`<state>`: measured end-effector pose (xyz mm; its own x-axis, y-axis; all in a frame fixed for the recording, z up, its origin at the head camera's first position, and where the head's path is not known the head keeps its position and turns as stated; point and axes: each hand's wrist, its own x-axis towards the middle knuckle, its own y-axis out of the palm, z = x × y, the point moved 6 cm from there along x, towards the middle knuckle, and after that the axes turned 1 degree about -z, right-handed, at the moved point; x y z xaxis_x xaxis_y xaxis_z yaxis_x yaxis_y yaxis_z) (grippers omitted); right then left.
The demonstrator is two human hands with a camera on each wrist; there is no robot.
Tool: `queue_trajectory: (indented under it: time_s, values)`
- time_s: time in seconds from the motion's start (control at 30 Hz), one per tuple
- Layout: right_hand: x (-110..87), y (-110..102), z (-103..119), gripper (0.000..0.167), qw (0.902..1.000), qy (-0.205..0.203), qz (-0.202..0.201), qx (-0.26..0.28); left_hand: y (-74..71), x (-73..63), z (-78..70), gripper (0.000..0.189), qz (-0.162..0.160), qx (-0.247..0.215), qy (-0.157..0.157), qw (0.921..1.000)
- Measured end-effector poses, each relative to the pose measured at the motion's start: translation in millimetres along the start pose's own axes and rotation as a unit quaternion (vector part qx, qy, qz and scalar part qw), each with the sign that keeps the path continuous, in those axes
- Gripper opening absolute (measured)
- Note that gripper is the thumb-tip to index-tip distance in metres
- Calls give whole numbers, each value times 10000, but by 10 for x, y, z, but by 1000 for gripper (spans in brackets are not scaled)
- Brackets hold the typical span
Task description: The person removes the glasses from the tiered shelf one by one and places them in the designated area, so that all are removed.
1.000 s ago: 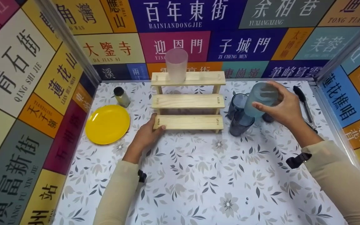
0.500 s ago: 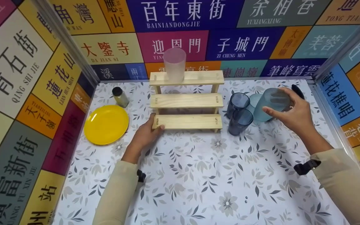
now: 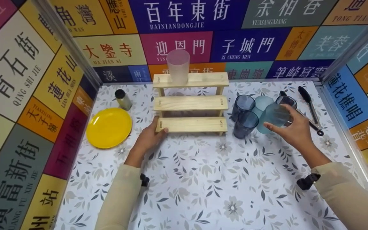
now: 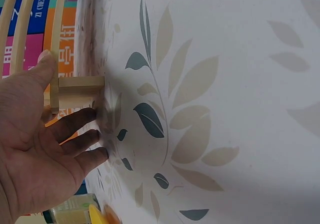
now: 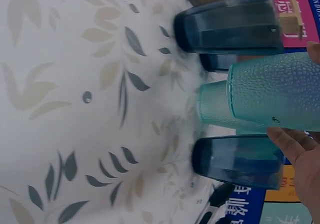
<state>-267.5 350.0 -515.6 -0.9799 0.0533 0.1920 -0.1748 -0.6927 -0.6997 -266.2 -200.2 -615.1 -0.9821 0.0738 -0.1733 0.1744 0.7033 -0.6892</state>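
My left hand (image 3: 149, 135) grips the left end of the lowest board of a three-step wooden rack (image 3: 192, 124). In the left wrist view, the thumb lies against the board and the other fingers spread below it. My right hand (image 3: 294, 126) holds a pale teal textured cup (image 3: 268, 121) between thumb and fingers, above the table. Around it stand another teal cup (image 3: 263, 103) and three dark blue cups, one at the left (image 3: 244, 103), one in front (image 3: 246, 126) and one behind the hand (image 3: 287, 101). A frosted clear cup (image 3: 178, 67) stands on the top step.
A yellow plate (image 3: 109, 127) lies left of the rack, with a black-capped bottle (image 3: 124, 99) behind it. Black-tipped tongs (image 3: 310, 103) lie at the right. Printed panels (image 3: 177, 48) enclose the back and sides of the flower-patterned table (image 3: 184, 185).
My right hand moved the teal cup rightward, then lowered it toward the near side, so the tongs and a dark cup behind show again. The left hand has stayed on the rack.
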Motion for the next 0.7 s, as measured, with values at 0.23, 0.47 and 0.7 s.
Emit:
queue_trajectory:
  time_s: [0.23,0.47,0.7]
  values:
    - [-81,165,-114,98,10000,4,4,-83,3,7,4,89,4,66,-1,10000]
    - [-111,303,-206,102,9996,153,198,-98,7,18,7,91,-19,68,80,9999]
    - [-129,413,-289,104,9987,331,369,-82,12,16,15,93,15,74,56,10000]
